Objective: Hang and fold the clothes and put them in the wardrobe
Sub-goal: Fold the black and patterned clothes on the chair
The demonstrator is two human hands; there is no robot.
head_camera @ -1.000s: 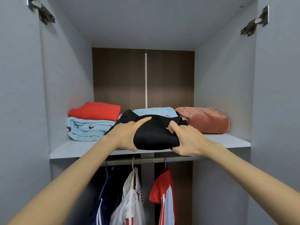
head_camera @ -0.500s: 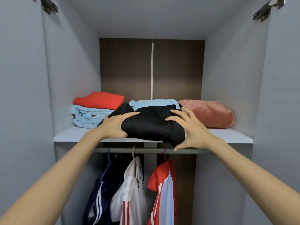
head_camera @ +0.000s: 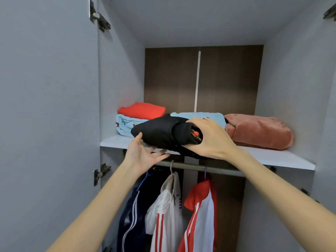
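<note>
- The folded black garment [head_camera: 163, 132] is at the front edge of the wardrobe shelf [head_camera: 272, 158]. It is tilted, with its right end lower and hanging past the edge.
- The right hand [head_camera: 209, 140] grips the garment's right end, fingers curled over the top and thumb underneath.
- The left hand [head_camera: 143, 153] is palm up beneath the left end. Its fingers are nearly straight and spread, and its thumb touches the cloth.
- I cannot tell whether the garment rests on the shelf or only on the hands.
- Just behind it lies a light-blue fold [head_camera: 200, 115].
- To the left, a red fold [head_camera: 141, 110] sits on a blue towel [head_camera: 124, 125].
- To the right lies a pink plush bundle [head_camera: 260, 131].
- Under the shelf runs a rail [head_camera: 218, 169]. A navy jacket [head_camera: 131, 215], a white shirt [head_camera: 167, 211] with red stripes and a red-and-white shirt [head_camera: 200, 215] hang from it.
- A hinge [head_camera: 100, 19] shows on the left door.
</note>
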